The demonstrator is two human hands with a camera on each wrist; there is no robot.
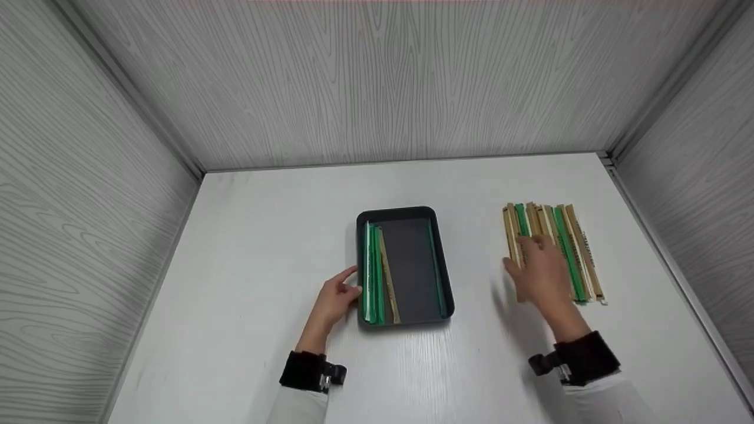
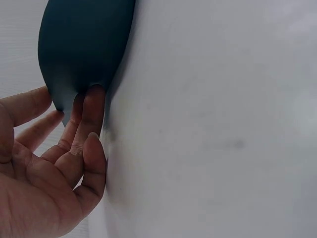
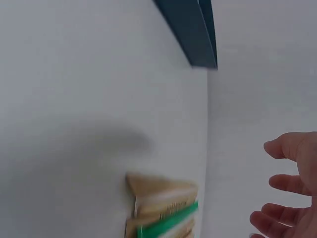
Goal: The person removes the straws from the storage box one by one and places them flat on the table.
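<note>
A dark rectangular tray (image 1: 412, 271) lies on the white table, its outer wall (image 2: 86, 44) filling the upper left of the left wrist view. Along its left inside stand slim green packets (image 1: 377, 277), a pale one and a brown packet (image 1: 389, 282); one dark green strip (image 1: 436, 268) leans at the right wall. My left hand (image 1: 336, 300) touches the tray's left outer wall with loosely bent fingers (image 2: 94, 106). Over a row of long brown and green packets (image 1: 568, 253) hovers my right hand (image 1: 542, 271), fingers spread, holding nothing. It covers part of the row.
Grey wood-grain panels (image 1: 377, 82) enclose the table (image 1: 265, 235) at the back and both sides. Black bands with small cameras circle both wrists. The row of packets lies to the right of the tray, with bare tabletop between them.
</note>
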